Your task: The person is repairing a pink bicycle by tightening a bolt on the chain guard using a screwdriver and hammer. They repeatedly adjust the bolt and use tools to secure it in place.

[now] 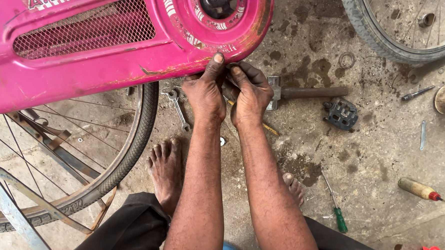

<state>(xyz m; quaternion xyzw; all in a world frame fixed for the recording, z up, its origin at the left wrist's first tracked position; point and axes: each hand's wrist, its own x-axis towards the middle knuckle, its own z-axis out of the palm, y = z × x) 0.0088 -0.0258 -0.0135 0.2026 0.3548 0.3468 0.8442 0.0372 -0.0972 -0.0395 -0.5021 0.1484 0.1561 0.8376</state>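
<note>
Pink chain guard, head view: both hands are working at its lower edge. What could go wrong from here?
1. The chain guard edge is rusty and chipped where the left hand and right hand pinch it; fingers could get cut.
2. Bare feet sit near a loose spanner and hammer; stepping on one may hurt.
3. Any small part in the fingers could drop onto the cluttered floor.

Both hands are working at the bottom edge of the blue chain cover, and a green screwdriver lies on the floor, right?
Not quite: the chain cover is pink, not blue, as the head view shows. The rest holds: the left hand and right hand are at its bottom edge, and a green-handled screwdriver lies on the floor.
</note>
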